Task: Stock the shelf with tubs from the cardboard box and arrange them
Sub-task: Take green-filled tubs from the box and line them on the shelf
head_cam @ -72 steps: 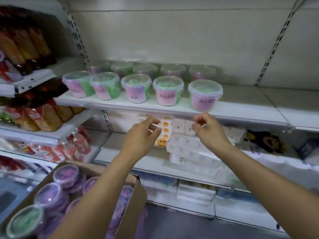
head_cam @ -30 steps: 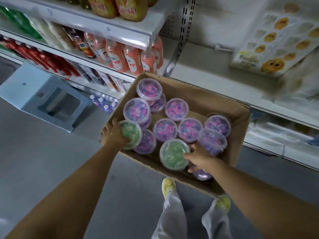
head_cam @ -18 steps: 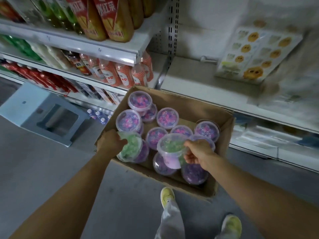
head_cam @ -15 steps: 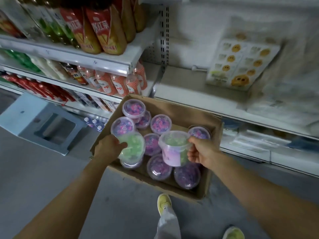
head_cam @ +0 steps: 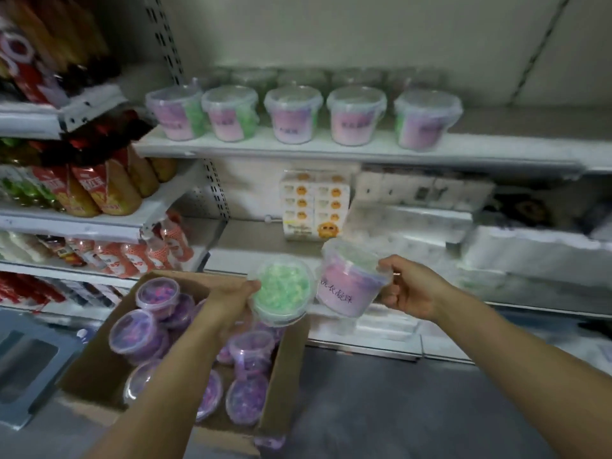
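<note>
My left hand grips a clear tub of green beads, tilted so its lid faces me. My right hand holds a second tub with a pink label by its rim, beside the first. Both tubs hang above the open cardboard box on the floor, which holds several tubs of purple beads. On the white shelf above stand a front row of several tubs and a blurred row behind them.
Right of the tub row the shelf continues. Below it stand a tissue pack with smiley faces and white paper goods. Bottled drinks fill the left shelves. A grey step stool stands at the lower left.
Both hands went from the shelf down to the box, each took a tub with green beads, and have lifted them up out of the box. My view has swung back up toward the shelf.
</note>
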